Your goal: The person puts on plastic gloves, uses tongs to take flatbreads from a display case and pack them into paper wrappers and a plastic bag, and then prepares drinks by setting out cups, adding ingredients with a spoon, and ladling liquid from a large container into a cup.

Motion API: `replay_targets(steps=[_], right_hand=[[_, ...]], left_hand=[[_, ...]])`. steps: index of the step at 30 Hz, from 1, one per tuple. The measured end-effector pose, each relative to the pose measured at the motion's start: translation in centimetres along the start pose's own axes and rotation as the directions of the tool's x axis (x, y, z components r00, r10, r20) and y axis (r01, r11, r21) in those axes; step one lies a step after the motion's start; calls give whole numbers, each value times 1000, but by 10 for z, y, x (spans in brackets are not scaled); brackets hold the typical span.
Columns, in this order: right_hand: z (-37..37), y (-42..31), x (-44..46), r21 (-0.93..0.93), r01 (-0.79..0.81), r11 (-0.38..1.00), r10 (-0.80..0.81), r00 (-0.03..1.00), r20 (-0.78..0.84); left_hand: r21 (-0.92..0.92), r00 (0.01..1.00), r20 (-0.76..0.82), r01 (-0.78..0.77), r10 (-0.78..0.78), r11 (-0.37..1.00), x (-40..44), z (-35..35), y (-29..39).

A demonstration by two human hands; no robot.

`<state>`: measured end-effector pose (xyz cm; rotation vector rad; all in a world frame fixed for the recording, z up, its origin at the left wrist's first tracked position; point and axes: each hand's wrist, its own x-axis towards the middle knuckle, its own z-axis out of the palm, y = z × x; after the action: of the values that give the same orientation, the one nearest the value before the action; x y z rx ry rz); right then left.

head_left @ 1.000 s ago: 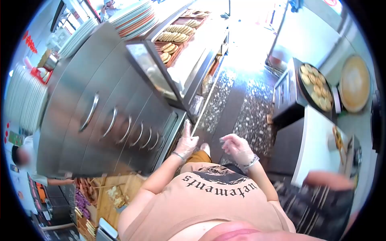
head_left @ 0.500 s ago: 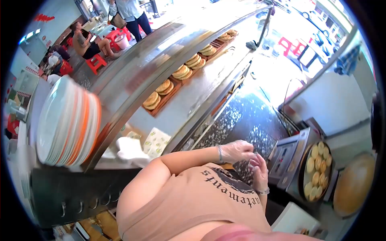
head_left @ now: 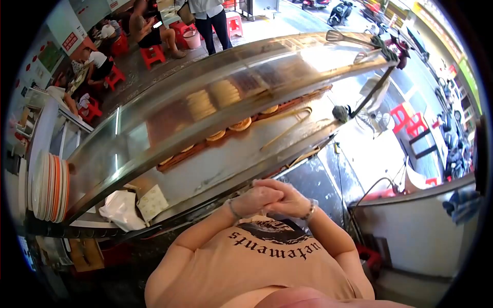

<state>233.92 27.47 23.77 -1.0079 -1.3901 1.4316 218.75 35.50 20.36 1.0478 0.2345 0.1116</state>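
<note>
The left hand [head_left: 251,200] and the right hand [head_left: 290,200], both in thin clear gloves, were clasped in front of the shirt [head_left: 277,256], fingers curled closely around each other. Just beyond them ran the near edge of the metal tabletop [head_left: 218,160]. On it, apart from the hands, lay a pair of tongs [head_left: 309,110], its bend turned away toward the street end. Beside the tongs, flatbreads [head_left: 240,124] rested along a reddish-brown slatted tray [head_left: 169,165], partly seen through the curved glass cover [head_left: 241,87]. To the left were a patterned paper bag [head_left: 152,203], a crumpled white bag [head_left: 122,209] and a stack of plates [head_left: 50,190] tilted on edge. A slotted turner [head_left: 335,36] lay atop the cover. Farther out, one person [head_left: 208,15] stood near another [head_left: 148,36] seated on a red stool [head_left: 152,55].
</note>
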Motion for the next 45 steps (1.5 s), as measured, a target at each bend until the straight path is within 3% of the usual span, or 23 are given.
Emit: replay_targets(steps=[3, 4, 8, 10, 11, 13, 15, 16, 19, 23, 27, 31, 32, 33, 34, 35, 36, 37, 38, 39, 40, 43, 45], right_hand=[[-40, -13, 28, 35, -144, 989, 139, 983, 118], [-54, -21, 37, 70, -114, 991, 108, 990, 89], [-119, -25, 37, 66, -272, 960, 268, 961, 61], [-147, -7, 37, 16, -185, 983, 183, 978, 102], [-161, 0, 40, -11, -92, 996, 93, 987, 134], [-187, 3, 52, -21, -189, 982, 188, 950, 251], [-211, 11, 67, -318, 14, 948, 116, 915, 386], [-223, 29, 73, -252, -18, 968, 132, 887, 443], [-241, 34, 89, -19, -72, 997, 70, 811, 581], [-271, 9, 106, -141, 14, 990, 96, 665, 741], [-283, 21, 109, -3, -80, 997, 55, 652, 756], [-280, 7, 111, 394, -291, 872, -79, 711, 699], [-277, 5, 111, 555, -404, 727, -85, 750, 656], [-274, 23, 110, 560, -398, 727, -88, 755, 650], [-269, 55, 108, 480, -356, 802, -39, 770, 637], [-264, 71, 106, 391, -314, 865, 9, 789, 615], [-249, 21, 103, 66, -153, 986, 96, 846, 525], [-230, 33, 114, 67, -155, 986, 100, 854, 510], [-210, 55, 126, 526, 19, 851, -381, 711, 591], [-200, 68, 130, 874, 56, 482, -789, 463, 405], [-197, 63, 127, 874, 66, 481, -787, 471, 398], [-200, 23, 106, 802, -67, 594, -593, 638, 492], [-225, -17, 106, 589, -455, 668, -217, 638, 739]], left_hand=[[106, 990, 68, -131, 124, 986, 35, -15, 14], [-135, 982, 186, -15, 40, 991, 53, -28, 28], [-63, 967, 241, 101, -83, 993, 123, -36, 42], [214, 937, 176, 264, -303, 940, 148, -30, 55], [207, 943, 151, 261, -295, 943, 160, -29, 58], [409, 975, 175, 57, -139, 911, 175, -27, 58], [697, 969, 60, 131, -240, 705, 192, -34, 44], [695, 979, 4, 142, -201, 705, 198, -32, 39], [613, 987, -153, 129, -43, 780, 217, -19, 34], [541, 953, -288, 79, 96, 837, 237, -3, 42], [517, 902, -381, 26, 203, 856, 243, 3, 50], [556, 877, -402, 5, 263, 831, 228, 6, 60], [218, 803, -432, -349, 410, 912, 220, 12, 63], [-147, 694, -518, -647, 499, 748, 216, 15, 64], [-221, 688, -428, -708, 586, 670, 217, 14, 65], [-227, 695, -423, -703, 582, 674, 214, 16, 63], [-216, 726, -422, -662, 543, 718, 210, 19, 58], [-206, 756, -419, -618, 503, 759, 208, 20, 56], [-217, 765, -409, -611, 497, 762, 209, 25, 73], [64, 775, -286, -571, 563, 818, 209, 35, 107], [347, 794, -146, -517, 590, 782, 209, 41, 124], [395, 841, -171, -419, 514, 817, 211, 42, 111], [466, 868, -212, -315, 449, 827, 209, 41, 101]])
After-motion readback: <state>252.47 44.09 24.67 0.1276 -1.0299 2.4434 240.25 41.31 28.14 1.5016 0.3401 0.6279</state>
